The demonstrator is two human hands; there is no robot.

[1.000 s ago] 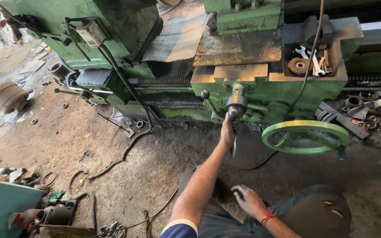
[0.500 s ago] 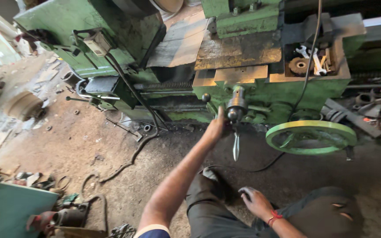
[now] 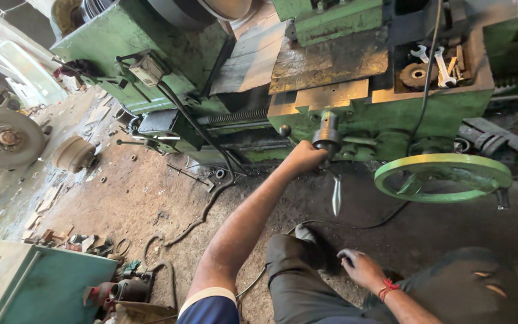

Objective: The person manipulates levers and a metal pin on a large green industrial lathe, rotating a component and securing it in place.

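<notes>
Reaching up from a low seat on the floor, the left hand [image 3: 304,157] has its fingers wrapped around the crank handle [image 3: 327,137] on the front of the green lathe carriage [image 3: 391,114]; the grip is closed over the hub, just above the slim metal lever [image 3: 336,195] that hangs down from it with a pointed tip, which likely gives the arm leverage for turning from below. The right hand [image 3: 361,268] rests near the person's knee on the dark trousers, fingers loosely curled and narrow, holding nothing that can be made out; it seems to brace the body while the other arm stretches. A red thread band [image 3: 387,290] circles that wrist. Just to the right of the crank stands the big pale-green handwheel [image 3: 442,176], apart from both hands. On top of the carriage a recessed tray [image 3: 481,84] keeps spanners [image 3: 442,63] and a round disc [image 3: 416,75] within reach of the working position. A black cable [image 3: 202,150] trails from a small box [image 3: 146,71] on the machine down onto the dirt floor [image 3: 121,198]. Well away to the left lie a wheel hub [image 3: 4,138], a small drum [image 3: 74,153] and a teal cabinet [image 3: 43,282].
</notes>
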